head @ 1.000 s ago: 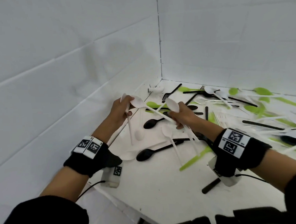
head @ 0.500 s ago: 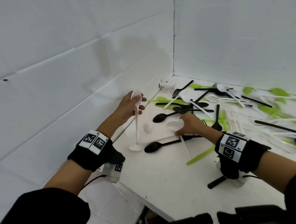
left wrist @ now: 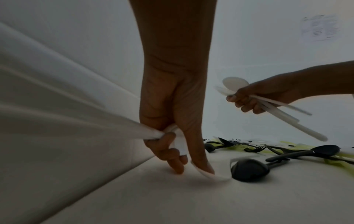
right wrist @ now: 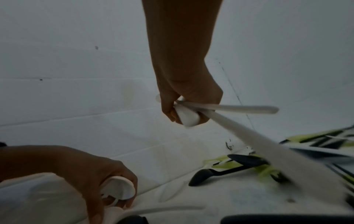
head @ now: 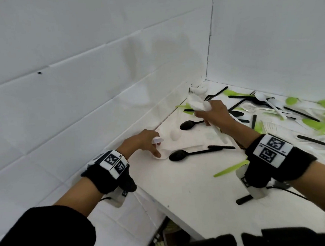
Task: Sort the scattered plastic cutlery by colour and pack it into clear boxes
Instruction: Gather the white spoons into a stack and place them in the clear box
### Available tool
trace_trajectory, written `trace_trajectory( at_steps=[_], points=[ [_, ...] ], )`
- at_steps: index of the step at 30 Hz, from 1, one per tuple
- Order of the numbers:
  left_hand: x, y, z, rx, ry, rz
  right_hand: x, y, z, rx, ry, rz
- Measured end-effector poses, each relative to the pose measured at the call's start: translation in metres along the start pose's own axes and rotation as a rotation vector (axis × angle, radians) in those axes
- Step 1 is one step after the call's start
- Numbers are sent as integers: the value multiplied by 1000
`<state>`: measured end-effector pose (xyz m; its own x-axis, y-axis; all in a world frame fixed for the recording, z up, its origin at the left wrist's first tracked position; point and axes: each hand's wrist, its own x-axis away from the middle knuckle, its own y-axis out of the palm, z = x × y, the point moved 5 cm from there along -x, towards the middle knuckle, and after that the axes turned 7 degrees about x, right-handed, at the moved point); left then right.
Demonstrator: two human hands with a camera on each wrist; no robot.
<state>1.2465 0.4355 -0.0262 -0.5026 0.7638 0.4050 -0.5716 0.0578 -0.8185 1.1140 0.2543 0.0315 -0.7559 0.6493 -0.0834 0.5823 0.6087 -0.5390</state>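
Note:
My left hand (head: 154,148) is down at the table's left edge by the wall. It grips a white spoon (head: 157,140) in curled fingers while its fingertips (left wrist: 207,169) press on another white spoon (head: 162,154) lying flat. That spoon's bowl touches a black spoon (head: 179,155). My right hand (head: 205,113) is raised above the table further back. It grips a bundle of white spoons (head: 196,103) with the bowls up and the handles (right wrist: 235,109) sticking out behind. No clear box is in view.
Black, green and white cutlery (head: 284,112) lies scattered over the white table (head: 191,188) to the right and back. A second black spoon (head: 188,124) lies under my right hand. White walls close off the left and back. The table's front edge (head: 164,211) runs near my wrists.
My left hand has dropped from mid-air to the table with its spoon and now presses on the flat white spoon. My right hand has lifted off the table holding white spoons.

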Motion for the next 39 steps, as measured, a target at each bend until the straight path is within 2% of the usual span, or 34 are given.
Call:
trace_trajectory(
  at_steps=[4, 6, 9, 11, 14, 17, 20, 24, 27, 29, 32, 36, 39],
  points=[
    [7, 1, 2, 70, -7, 39, -6, 16, -14, 122, -151, -85],
    [11, -4, -2, 170, -11, 105, -13, 30, -15, 273, -200, -117],
    [20, -12, -8, 443, 26, 210, -22, 50, -6, 456, -206, -190],
    [30, -22, -16, 546, 40, 344, -30, 63, -1, 553, -241, -236],
    [44, -30, -19, 551, 101, 542, -36, 75, 5, 743, -342, -317],
    [58, -35, -15, 523, 233, 730, -37, 83, 11, 821, -425, -422],
    [65, -37, -14, 534, 277, 820, -36, 89, 15, 849, -454, -462],
    [65, -44, -7, 559, 296, 865, -39, 93, 18, 880, -496, -457],
    [58, -47, 1, 626, 314, 858, -41, 92, 24, 752, -483, -441],
    [53, -49, 11, 689, 346, 810, -42, 83, 26, 618, -433, -356],
    [51, -58, 27, 726, 431, 793, -45, 64, 20, 311, -325, -218],
    [37, -69, 40, 735, 467, 777, -45, 40, -3, -95, -282, -129],
    [21, -72, 56, 729, 497, 783, -43, 13, -12, -271, -271, -15]
  ],
)
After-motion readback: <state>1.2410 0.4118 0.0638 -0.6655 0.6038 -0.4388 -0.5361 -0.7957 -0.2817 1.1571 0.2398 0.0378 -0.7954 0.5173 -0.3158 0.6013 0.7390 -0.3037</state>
